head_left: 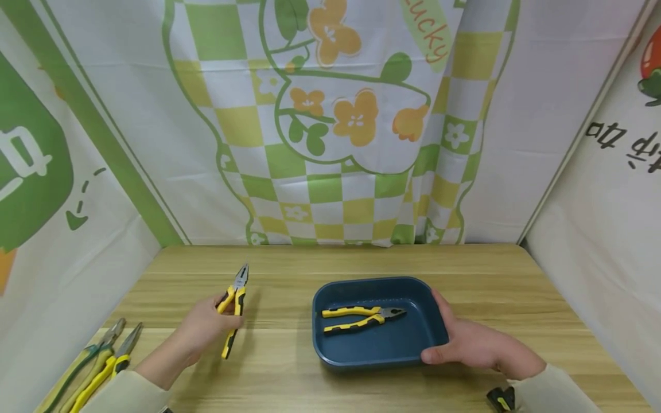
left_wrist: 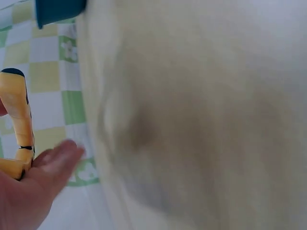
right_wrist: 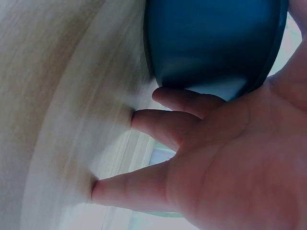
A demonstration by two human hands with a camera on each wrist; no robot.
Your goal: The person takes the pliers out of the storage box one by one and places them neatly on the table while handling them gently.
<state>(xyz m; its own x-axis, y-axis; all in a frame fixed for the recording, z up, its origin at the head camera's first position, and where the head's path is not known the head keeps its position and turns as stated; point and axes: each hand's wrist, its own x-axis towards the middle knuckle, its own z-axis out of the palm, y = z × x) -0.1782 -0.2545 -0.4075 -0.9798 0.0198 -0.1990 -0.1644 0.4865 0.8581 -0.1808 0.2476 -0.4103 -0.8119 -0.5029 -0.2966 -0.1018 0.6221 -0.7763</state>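
Note:
My left hand [head_left: 209,324] holds a pair of pliers [head_left: 239,298] with yellow and black handles above the left side of the table, jaws pointing up and away. One yellow handle [left_wrist: 18,110] also shows in the left wrist view. My right hand [head_left: 472,344] grips the right end of a dark blue rectangular box [head_left: 408,347], thumb at the front corner and a finger along the far side. In the right wrist view, some fingertips [right_wrist: 103,190] touch the table beside the box. Inside the box lie combination pliers [head_left: 361,318], handles to the left, jaws to the right.
At the table's lower left lie long-nose pliers [head_left: 124,353] with yellow and black handles and another pair with green and yellowish handles [head_left: 85,367]. A black and yellow object [head_left: 501,398] is partly hidden by the right sleeve. A patterned curtain [head_left: 330,189] hangs behind the wooden table [head_left: 279,264].

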